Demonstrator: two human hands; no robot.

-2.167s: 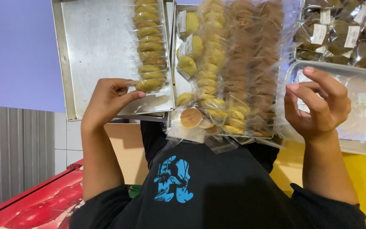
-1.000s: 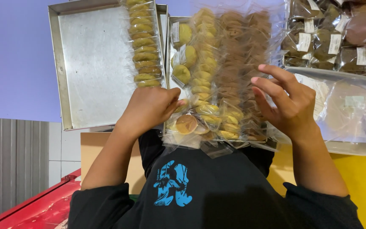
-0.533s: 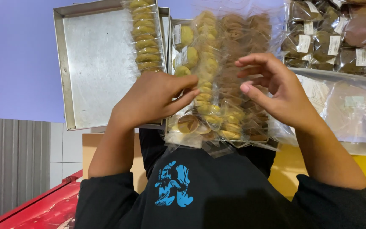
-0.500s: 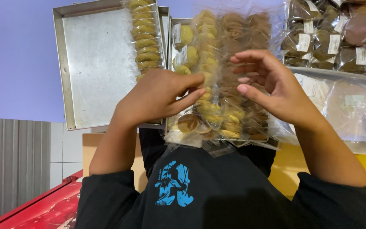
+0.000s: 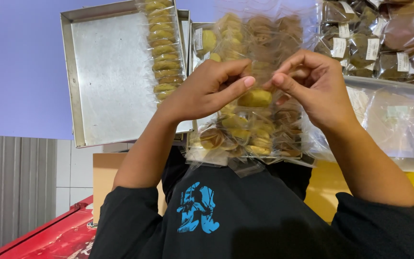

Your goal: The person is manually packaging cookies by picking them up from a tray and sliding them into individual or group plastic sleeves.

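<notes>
Where both hands (image 5: 264, 86) pinch, cookie (image 5: 255, 98) crosswise.

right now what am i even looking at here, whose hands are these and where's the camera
The camera sits on a person's head and looks down at their own two bare hands, so the dark shirt shows at the bottom. The left hand and right hand meet in the middle, pinching a small clear-wrapped yellow-green cookie between them. Under the hands lie rows of wrapped cookies. To the left is a metal tray with one row of cookies along its edge. To the right, a clear plastic tub and dark wrapped cakes.
</notes>
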